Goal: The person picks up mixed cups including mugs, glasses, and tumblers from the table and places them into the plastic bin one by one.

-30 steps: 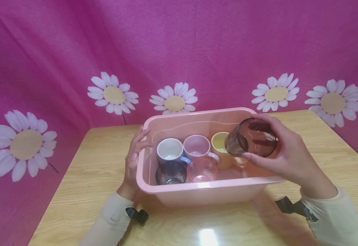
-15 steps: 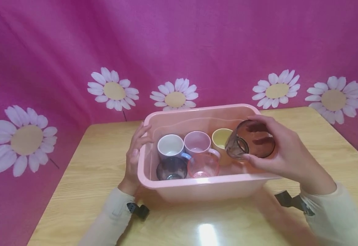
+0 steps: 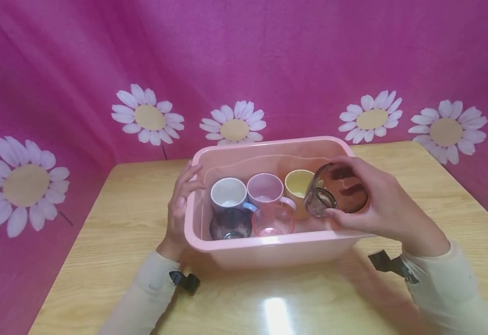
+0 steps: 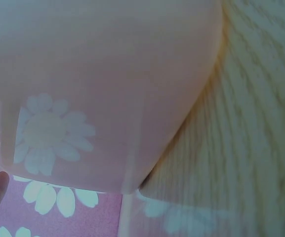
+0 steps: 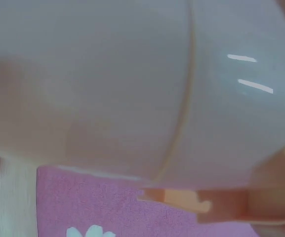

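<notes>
In the head view a pink plastic tub (image 3: 277, 253) stands on the table. My left hand (image 3: 180, 200) grips its left end, with the fingers over the rim. My right hand (image 3: 377, 200) holds a brown see-through glass cup (image 3: 337, 188), tilted, over the right part of the tub, thumb on the near side. Inside the tub a white mug with a blue handle (image 3: 229, 194), a pink mug (image 3: 264, 188) and a yellow mug (image 3: 299, 182) form the back row. In front sit a dark grey glass cup (image 3: 230, 223) and a clear pink cup (image 3: 273, 221).
A light wooden table (image 3: 114, 232) lies under the tub. Behind it hangs a magenta cloth (image 3: 244, 51) printed with daisies. The tub's pale outer wall (image 4: 93, 64) fills much of the left wrist view, beside the wood grain.
My right hand has lowered the brown glass cup a little into the tub, and its base has swung down. The left hand keeps its grip on the rim. The head view has shifted slightly.
</notes>
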{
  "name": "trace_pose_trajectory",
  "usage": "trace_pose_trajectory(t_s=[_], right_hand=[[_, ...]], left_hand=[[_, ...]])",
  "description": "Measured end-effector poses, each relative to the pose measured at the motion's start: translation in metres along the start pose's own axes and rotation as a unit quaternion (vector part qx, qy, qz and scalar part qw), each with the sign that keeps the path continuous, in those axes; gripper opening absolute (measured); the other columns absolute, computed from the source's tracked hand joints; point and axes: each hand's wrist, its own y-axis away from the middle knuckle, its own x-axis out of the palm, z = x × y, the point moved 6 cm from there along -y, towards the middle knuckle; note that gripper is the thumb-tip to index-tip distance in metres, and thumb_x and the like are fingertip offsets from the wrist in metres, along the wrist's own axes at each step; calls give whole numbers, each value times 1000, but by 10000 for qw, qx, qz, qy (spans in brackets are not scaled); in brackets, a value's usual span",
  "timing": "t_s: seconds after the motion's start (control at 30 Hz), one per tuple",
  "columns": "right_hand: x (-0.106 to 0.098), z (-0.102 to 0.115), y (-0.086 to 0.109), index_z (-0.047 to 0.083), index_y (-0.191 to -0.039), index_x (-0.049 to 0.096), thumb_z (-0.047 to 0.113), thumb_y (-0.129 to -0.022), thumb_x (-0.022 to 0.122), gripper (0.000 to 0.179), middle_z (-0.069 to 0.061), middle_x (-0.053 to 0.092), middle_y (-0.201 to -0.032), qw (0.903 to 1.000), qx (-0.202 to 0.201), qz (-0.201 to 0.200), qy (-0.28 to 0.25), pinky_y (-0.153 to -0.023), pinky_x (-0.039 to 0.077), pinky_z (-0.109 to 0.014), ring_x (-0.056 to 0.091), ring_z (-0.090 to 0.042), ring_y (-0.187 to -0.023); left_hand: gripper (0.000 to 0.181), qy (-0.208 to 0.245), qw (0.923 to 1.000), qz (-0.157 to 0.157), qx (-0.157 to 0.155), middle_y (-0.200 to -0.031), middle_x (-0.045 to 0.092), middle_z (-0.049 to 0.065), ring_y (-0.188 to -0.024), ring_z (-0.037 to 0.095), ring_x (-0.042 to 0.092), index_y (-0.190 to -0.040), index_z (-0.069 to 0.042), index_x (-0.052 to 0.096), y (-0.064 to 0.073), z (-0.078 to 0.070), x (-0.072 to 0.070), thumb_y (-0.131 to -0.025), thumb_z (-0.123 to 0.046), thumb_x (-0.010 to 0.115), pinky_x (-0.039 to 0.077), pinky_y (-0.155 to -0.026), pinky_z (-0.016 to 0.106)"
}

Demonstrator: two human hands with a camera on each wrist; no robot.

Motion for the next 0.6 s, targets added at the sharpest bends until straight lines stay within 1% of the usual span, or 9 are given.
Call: trace_pose_trajectory(t_s=[0.07, 0.17, 0.27, 0.37, 0.53, 0.6], right_hand=[[2, 0, 0, 20, -133, 51, 16, -56, 89, 86, 9, 62, -111, 10000, -3, 85, 0, -76, 51, -16, 62, -8, -89], [3, 1, 0, 20, -132, 51, 16, -56, 89, 85, 9, 62, -109, 9997, -127, 179, 44, -73, 51, -17, 62, -8, -86], [5, 2, 0, 21, -131, 51, 17, -57, 89, 83, 12, 62, -107, 9992, -208, 299, 153, -71, 51, -17, 61, -6, -84], [6, 1, -2, 22, -131, 50, 19, -59, 89, 83, 12, 62, -106, 9982, -235, 504, 233, -70, 53, -18, 62, -6, -84], [9, 1, -6, 21, -133, 48, 20, -61, 88, 83, 12, 61, -107, 9960, -275, 769, 356, -67, 54, -21, 62, -5, -86], [11, 1, -7, 23, -133, 47, 22, -62, 88, 82, 12, 60, -107, 9953, -224, 863, 379, -67, 54, -22, 61, -4, -87]], left_hand=[[42, -11, 10000, -10, -13, -139, 47, 20, -142, 33, 24, -101, 1, 57, 1, 1, 0, -91, -26, 26, 16, -117, 48], [42, 14, 10000, -28, 4, -138, 47, 21, -142, 35, 24, -101, 1, 57, 3, 2, 1, -90, -26, 26, 16, -117, 49], [41, -54, 10000, -24, -11, -138, 47, 21, -142, 35, 24, -101, 1, 57, 4, 3, 1, -89, -24, 27, 17, -117, 49], [40, -176, 9998, -26, -49, -139, 47, 18, -142, 33, 24, -101, -1, 57, 3, 3, 1, -89, -23, 27, 18, -116, 49], [40, -179, 9998, -1, -53, -139, 47, 18, -142, 31, 25, -102, -2, 57, 0, 3, 0, -89, -24, 27, 19, -116, 49], [41, -160, 9999, -14, -15, -139, 47, 19, -142, 32, 25, -101, -1, 58, 0, 2, -2, -88, -23, 27, 18, -116, 49]])
